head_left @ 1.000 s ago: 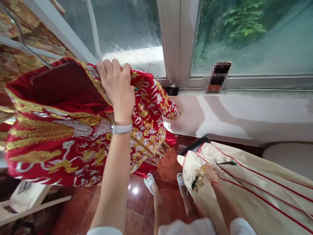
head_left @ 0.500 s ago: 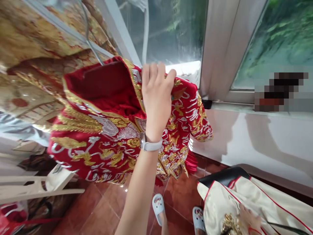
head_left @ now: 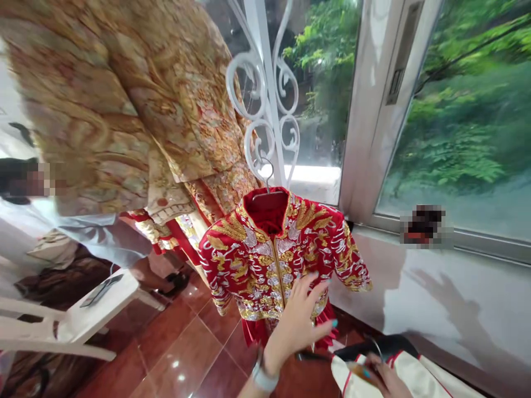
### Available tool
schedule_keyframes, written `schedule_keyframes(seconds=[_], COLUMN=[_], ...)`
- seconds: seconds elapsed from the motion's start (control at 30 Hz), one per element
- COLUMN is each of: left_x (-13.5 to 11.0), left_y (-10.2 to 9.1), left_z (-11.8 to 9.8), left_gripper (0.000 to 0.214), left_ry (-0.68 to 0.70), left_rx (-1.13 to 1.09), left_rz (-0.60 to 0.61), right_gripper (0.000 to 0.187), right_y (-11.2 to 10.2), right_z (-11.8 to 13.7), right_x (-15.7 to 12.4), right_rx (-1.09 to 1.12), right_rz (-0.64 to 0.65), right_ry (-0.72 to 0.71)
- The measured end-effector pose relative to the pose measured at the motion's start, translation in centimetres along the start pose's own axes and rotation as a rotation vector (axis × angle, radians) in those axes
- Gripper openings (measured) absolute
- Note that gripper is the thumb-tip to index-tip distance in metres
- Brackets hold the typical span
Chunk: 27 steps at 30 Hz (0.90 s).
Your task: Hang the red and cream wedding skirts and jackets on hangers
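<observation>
A red jacket [head_left: 265, 265] with gold and silver embroidery hangs from a metal hanger hook [head_left: 269, 171] on a white scrolled stand. My left hand [head_left: 296, 318], with a pale watch on its wrist, is in front of the jacket's lower front, fingers spread and holding nothing. I cannot tell whether its fingertips touch the cloth. At the lower right, my right hand [head_left: 392, 378] is closed on what looks like a brown hanger [head_left: 360, 373], blurred, with a thin curved hook above it. White cloth with red piping [head_left: 431, 376] lies beside that hand.
Gold-patterned garments [head_left: 124, 110] hang at the left beside the white stand [head_left: 269, 94]. A person [head_left: 91, 237] is behind them. A pale chair [head_left: 99, 298] with a flat dark object on its seat stands lower left. Windows [head_left: 456, 127] and a low wall [head_left: 415, 282] are at the right.
My left hand has let go of the jacket's collar and drawn back with fingers spread. The jacket now hangs upright on the stand. The view has tilted up; my right hand now grips the hanger.
</observation>
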<state>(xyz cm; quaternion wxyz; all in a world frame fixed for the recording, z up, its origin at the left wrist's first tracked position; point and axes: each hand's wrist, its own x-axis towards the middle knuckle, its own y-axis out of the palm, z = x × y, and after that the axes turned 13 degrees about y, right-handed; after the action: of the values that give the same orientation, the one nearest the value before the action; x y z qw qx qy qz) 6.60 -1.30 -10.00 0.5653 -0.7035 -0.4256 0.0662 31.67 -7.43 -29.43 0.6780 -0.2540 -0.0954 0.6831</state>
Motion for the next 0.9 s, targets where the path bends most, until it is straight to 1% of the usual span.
schedule_keyframes(seconds=[0.03, 0.07, 0.1, 0.13, 0.17, 0.23, 0.27, 0.33, 0.37, 0.43, 0.47, 0.53, 0.6, 0.63, 0.7, 0.77, 0.83, 0.9], left_x=[-2.7, -5.1, -7.0, -8.3, -9.2, -9.8, -9.7, -9.3, -8.9, -8.0, -7.5, -6.0, -4.3, -3.3, -1.4, 0.3, 1.4, 1.7], left_y=[0.3, 0.1, -0.6, -1.9, -3.5, -7.6, -9.7, -13.5, -15.2, -17.8, -18.8, -20.5, -22.0, -22.8, -24.1, -25.3, -26.1, -26.5], left_z=[-0.2, -0.1, 0.3, 0.9, 1.6, 3.2, 4.0, 5.3, 5.9, 6.8, 7.1, 7.9, 8.8, 9.2, 10.2, 11.4, 12.5, 13.6], left_gripper=[0.084, 0.086, 0.081, 0.072, 0.062, 0.042, 0.033, 0.023, 0.024, 0.027, 0.028, 0.03, 0.033, 0.034, 0.038, 0.04, 0.043, 0.046], left_ry=[-0.05, -0.08, -0.107, -0.125, -0.135, -0.124, -0.112, -0.101, -0.112, -0.15, -0.163, -0.168, -0.156, -0.146, -0.115, -0.067, -0.029, -0.028], left_rx=[-0.035, -0.022, 0.028, 0.1, 0.184, 0.318, 0.355, 0.394, 0.413, 0.463, 0.487, 0.507, 0.497, 0.487, 0.46, 0.414, 0.356, 0.313], left_rz=[0.086, 0.128, 0.119, 0.075, 0.01, -0.092, -0.108, -0.08, -0.06, -0.034, -0.026, -0.019, -0.02, -0.021, -0.034, -0.051, -0.054, -0.047], right_gripper=[0.038, 0.035, 0.031, 0.025, 0.022, 0.019, 0.018, 0.019, 0.021, 0.031, 0.037, 0.045, 0.048, 0.048, 0.046, 0.044, 0.041, 0.04], right_y=[-1.1, -2.2, -3.2, -3.9, -4.5, -4.9, -4.8, -4.2, -3.9, -3.4, -3.3, -3.3, -3.6, -3.7, -4.1, -4.5, -4.6, -4.2], right_z=[3.0, 6.4, 10.3, 14.3, 18.3, 25.7, 28.8, 33.9, 35.9, 39.2, 40.6, 42.9, 44.8, 45.6, 47.0, 48.1, 49.0, 49.8], right_x=[-0.1, 0.0, 0.1, 0.2, 0.3, 0.4, 0.4, 0.6, 0.9, 1.9, 2.6, 4.2, 5.9, 6.6, 8.1, 9.3, 10.3, 11.0], right_rx=[-0.009, -0.028, -0.058, -0.095, -0.136, -0.181, -0.177, -0.129, -0.085, 0.016, 0.067, 0.168, 0.269, 0.31, 0.359, 0.362, 0.334, 0.285], right_rz=[-0.024, -0.038, -0.032, -0.011, 0.031, 0.119, 0.112, 0.044, -0.018, -0.111, -0.124, -0.083, -0.057, -0.085, -0.181, -0.282, -0.347, -0.389], right_ry=[-0.045, -0.109, -0.191, -0.289, -0.387, -0.561, -0.62, -0.692, -0.717, -0.766, -0.79, -0.823, -0.813, -0.799, -0.77, -0.748, -0.73, -0.728])
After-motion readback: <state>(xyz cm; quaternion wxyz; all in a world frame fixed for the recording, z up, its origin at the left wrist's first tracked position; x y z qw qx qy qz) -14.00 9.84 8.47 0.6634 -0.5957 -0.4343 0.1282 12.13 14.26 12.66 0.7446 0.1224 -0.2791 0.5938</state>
